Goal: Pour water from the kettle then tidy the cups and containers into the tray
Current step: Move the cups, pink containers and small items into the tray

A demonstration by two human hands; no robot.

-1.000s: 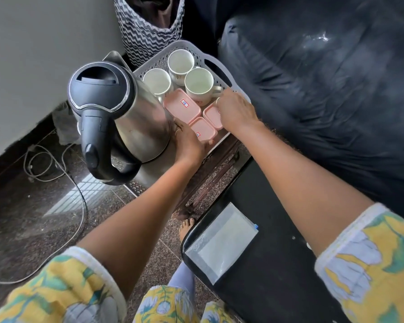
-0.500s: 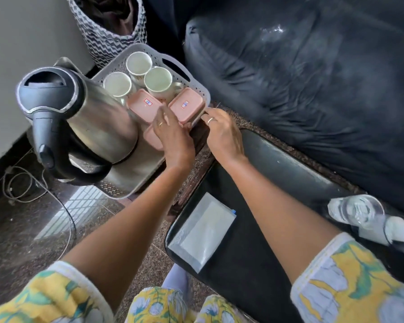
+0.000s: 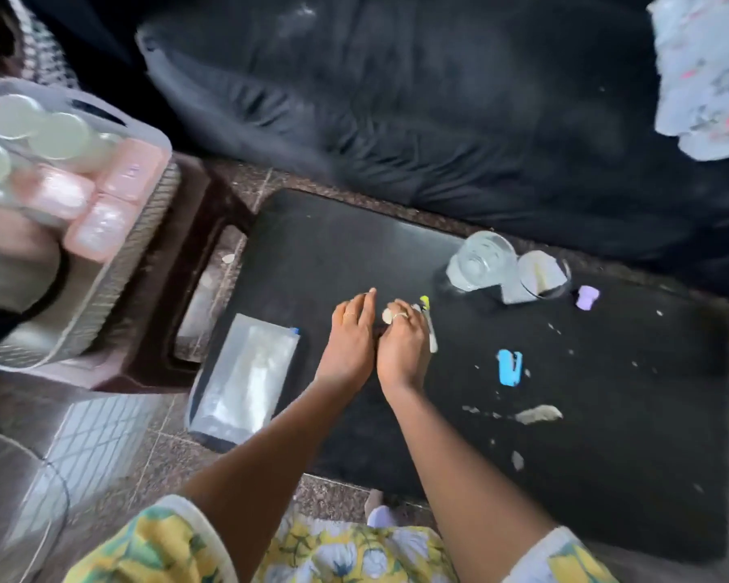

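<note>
The grey tray (image 3: 144,212) is at the far left, blurred, on a brown stool (image 3: 194,246). In it stand three white cups (image 3: 57,134) and three pink lidded containers (image 3: 102,229). The steel kettle (image 3: 13,263) fills the tray's near part, mostly cut off by the frame edge. Both hands lie side by side on the black table (image 3: 565,456), well to the right of the tray. My left hand (image 3: 350,334) rests flat with nothing in it. My right hand (image 3: 403,338) has its fingers curled at a small pale round thing (image 3: 387,316) and over a white pen with a yellow-green tip (image 3: 425,302).
On the table are a clear plastic bag (image 3: 245,376) at its left edge, a drinking glass (image 3: 478,263), a second glass holding paper (image 3: 539,275), a blue clip (image 3: 509,367), a small purple piece (image 3: 586,297) and scattered crumbs. A dark sofa (image 3: 396,98) runs along the back.
Both hands have left the tray and moved right onto the black table. The view has swung right, putting the tray and kettle at the left edge.
</note>
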